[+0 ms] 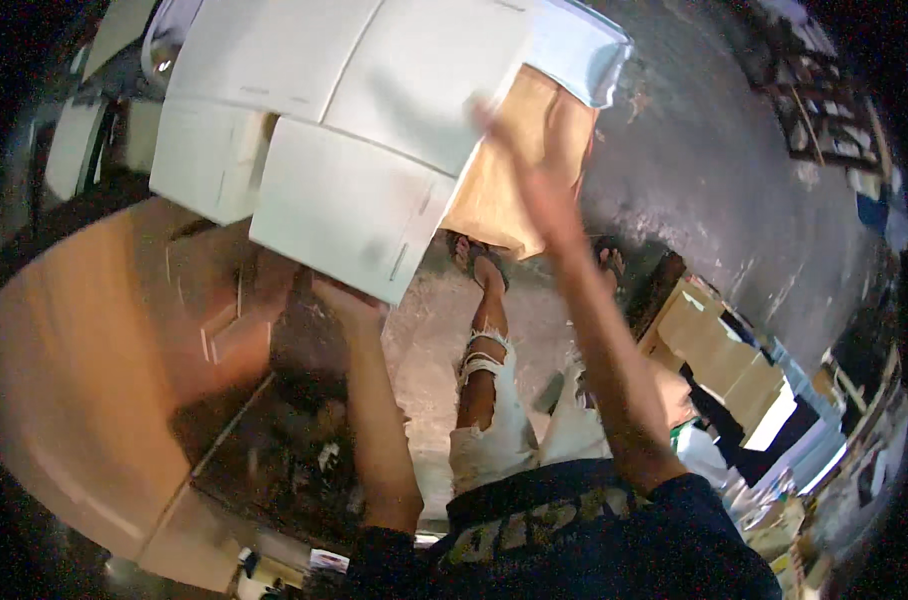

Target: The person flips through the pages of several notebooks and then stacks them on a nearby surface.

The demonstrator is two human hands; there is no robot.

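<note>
While the person holds a large white flattened carton [344, 110] up at chest height, it fills the upper middle of the head view and hides most of what lies behind it. The left hand [344, 300] sits under the carton's lower edge, its fingers tucked out of sight beneath the board, so whether they are clenched on it or merely propping it cannot be told. The right hand [534, 170] lies flat against the carton's right edge with fingers [489, 115] spread and released, pressing rather than pinching. Handling such a wide, floppy sheet well probably calls for keeping the two hands well apart, one bearing the weight from below and the other steadying the side, so the creased panels do not fold or swing. Just behind the carton's right edge shows a brown cardboard sheet [494, 190], touching or nearly touching it. Below the carton, the person's own legs in torn light trousers [494, 420] and sandalled feet [479, 260] stand on the grey concrete floor [714, 180]. Left of the carton is a blurred tan cardboard box [84, 370], close enough to crowd that side. Well to the right of the carton lie stacked brown boards [719, 355] and mixed clutter.
</note>
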